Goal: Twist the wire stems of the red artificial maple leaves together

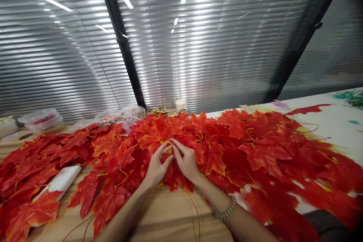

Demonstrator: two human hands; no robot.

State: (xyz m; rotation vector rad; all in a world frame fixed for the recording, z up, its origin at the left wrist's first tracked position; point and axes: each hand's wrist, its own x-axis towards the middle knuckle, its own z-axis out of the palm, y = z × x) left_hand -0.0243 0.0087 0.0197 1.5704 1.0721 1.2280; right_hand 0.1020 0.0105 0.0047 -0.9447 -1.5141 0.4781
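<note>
My left hand (157, 164) and my right hand (185, 160) meet at the middle of a heap of red artificial maple leaves (263, 155). The fingertips of both are pinched together around the thin yellow stem (166, 143) of a leaf. One orange-veined leaf (155, 135) spreads just beyond the fingers. From below my right hand a thin red cord (197, 211) runs down over the wooden tabletop (170, 215). Exactly how stem and cord meet is hidden by my fingers. A beaded bracelet (227, 208) circles my right wrist.
A white box (64, 179) lies partly under leaves at left. Clear plastic tubs (42, 119), a bag of colourful beads (109, 119) and a white paper cup (180, 104) stand along the back. Slatted blinds (198, 53) hang behind. The white table (340, 121) at right carries green scraps (350, 96).
</note>
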